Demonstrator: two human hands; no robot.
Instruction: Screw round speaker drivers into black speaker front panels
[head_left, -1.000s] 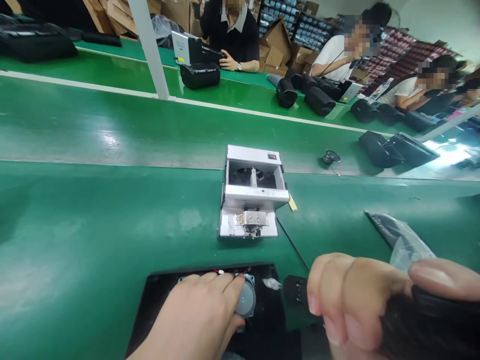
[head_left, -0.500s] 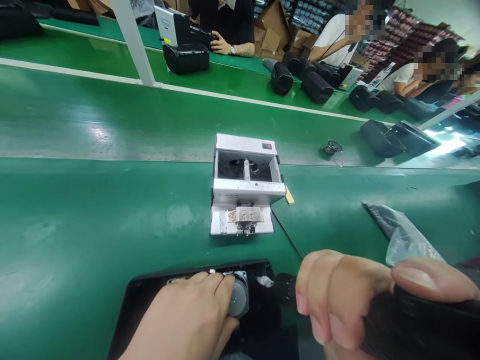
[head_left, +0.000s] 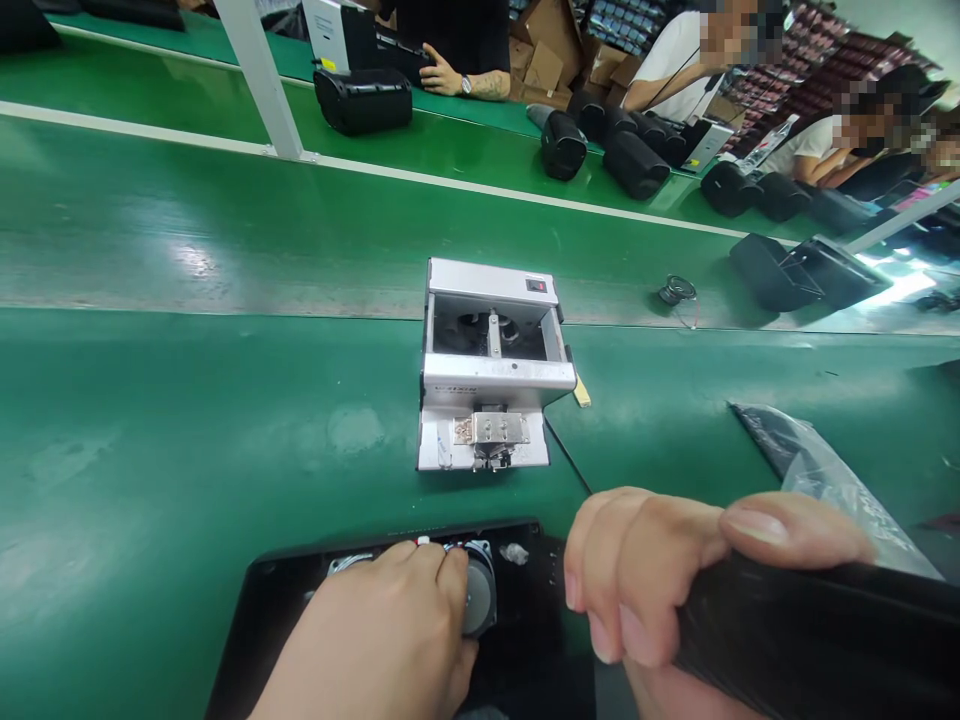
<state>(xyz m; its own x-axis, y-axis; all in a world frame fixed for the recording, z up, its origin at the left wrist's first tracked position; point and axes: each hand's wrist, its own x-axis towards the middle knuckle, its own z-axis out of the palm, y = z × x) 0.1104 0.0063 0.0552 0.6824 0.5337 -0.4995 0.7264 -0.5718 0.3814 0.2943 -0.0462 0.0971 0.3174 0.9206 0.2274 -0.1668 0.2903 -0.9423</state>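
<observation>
Both grips closed: left hand (head_left: pixel 367 630) curled over speaker driver (head_left: pixel 480 600) in black panel (head_left: pixel 525 560), right hand (head_left: pixel 645 570) clamping black speaker cabinet (head_left: pixel 810 640).

Silver machine (head_left: pixel 491 375) ahead of left hand (head_left: pixel 367 630), green belt (head_left: pixel 187 480) passable beside it

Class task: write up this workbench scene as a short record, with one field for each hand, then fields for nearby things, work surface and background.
Left hand: on a round speaker lying in a black panel
Right hand: gripping a black speaker housing
Nearby: silver machine with a red switch; clear plastic bag
Work surface: green conveyor belt
Background: a co-worker behind a farther belt holding more black housings
</observation>
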